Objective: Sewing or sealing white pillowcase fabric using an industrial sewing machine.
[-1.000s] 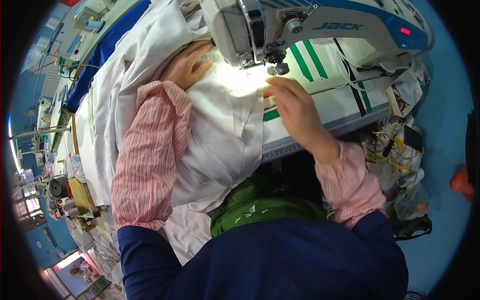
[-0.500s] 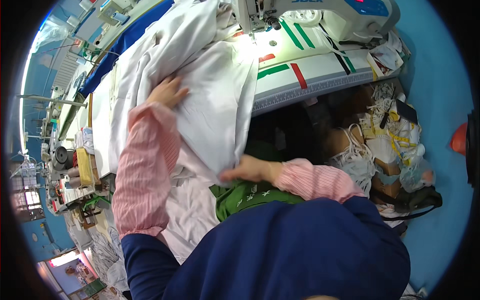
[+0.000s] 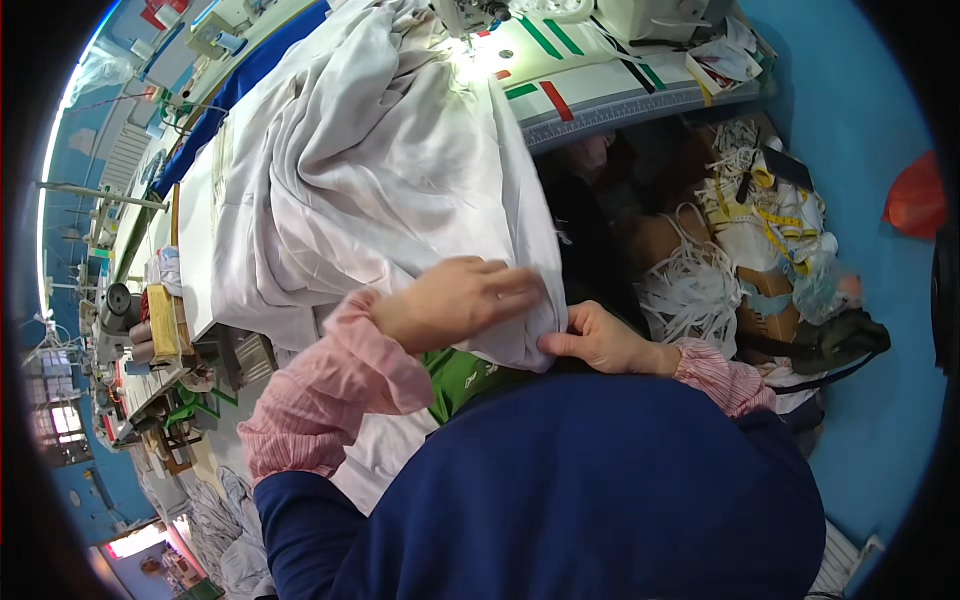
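A large white cloth [image 3: 350,190] lies in folds over the sewing table and hangs over its front edge toward my lap. My left hand [image 3: 465,300] rests on the cloth close to its right-hand edge, fingers stretched out across it. Beside it, my right hand [image 3: 610,342] pinches that edge at the lower corner between thumb and fingers. The cloth's far end reaches the lit needle area of a sewing machine [image 3: 465,18]. Green cloth [image 3: 455,380] shows below my left hand.
The table front carries a ruler strip [image 3: 640,112] and coloured tape marks. Under it at right are white straps [image 3: 690,290], a yellow tape measure [image 3: 775,235] and a dark bag [image 3: 845,345]. Thread cones [image 3: 120,305] and other machines stand at left. A red object [image 3: 915,195] hangs right.
My left hand has come down and right across the cloth to its edge. My right hand has moved right with the cloth's corner, and the view has shifted, leaving less of the machine visible.
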Available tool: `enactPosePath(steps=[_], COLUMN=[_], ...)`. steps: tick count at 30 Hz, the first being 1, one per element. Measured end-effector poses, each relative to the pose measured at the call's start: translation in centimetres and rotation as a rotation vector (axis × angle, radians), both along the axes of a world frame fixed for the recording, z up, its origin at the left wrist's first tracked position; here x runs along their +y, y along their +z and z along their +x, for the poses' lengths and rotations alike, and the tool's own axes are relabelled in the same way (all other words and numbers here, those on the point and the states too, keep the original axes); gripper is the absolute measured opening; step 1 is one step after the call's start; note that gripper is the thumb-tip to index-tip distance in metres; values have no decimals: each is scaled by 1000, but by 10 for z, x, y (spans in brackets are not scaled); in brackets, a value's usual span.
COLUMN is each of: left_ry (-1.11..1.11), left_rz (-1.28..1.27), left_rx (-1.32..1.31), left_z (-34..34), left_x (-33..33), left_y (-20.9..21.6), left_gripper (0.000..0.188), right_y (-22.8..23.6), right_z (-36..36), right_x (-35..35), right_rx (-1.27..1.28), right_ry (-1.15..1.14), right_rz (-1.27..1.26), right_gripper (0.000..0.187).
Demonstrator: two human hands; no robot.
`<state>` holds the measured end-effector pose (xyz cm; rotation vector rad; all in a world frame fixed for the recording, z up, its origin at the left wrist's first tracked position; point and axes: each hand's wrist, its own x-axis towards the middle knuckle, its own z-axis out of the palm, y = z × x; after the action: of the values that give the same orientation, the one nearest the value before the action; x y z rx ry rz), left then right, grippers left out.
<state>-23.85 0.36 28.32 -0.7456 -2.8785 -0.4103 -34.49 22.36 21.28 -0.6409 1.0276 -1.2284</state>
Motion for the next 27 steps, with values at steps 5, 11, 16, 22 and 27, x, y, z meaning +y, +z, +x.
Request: enactPosePath(steps=[5, 11, 16, 22, 27], left_ry=[-24, -74, -126, -149, -206], left_rz=[-10, -103, 53, 148, 161], left_rx=[-53, -231, -147, -215, -326], left_z=[8, -2, -25, -56, -58], left_x=[13, 22, 34, 56, 47], left_y=[-14, 17, 37, 15, 13], left_gripper=[23, 18, 17, 17, 14], right_y=[-1, 5, 4, 5, 18], right_z=[4, 4, -1, -9, -52], right_x=[5, 5, 15, 29, 19], right_rx=[-194, -321, -141, 102, 849], right_ry=[-129, -283, -218, -223, 58], right_rz=[107, 174, 122, -71, -287], right_gripper=[26, 31, 29, 21, 16])
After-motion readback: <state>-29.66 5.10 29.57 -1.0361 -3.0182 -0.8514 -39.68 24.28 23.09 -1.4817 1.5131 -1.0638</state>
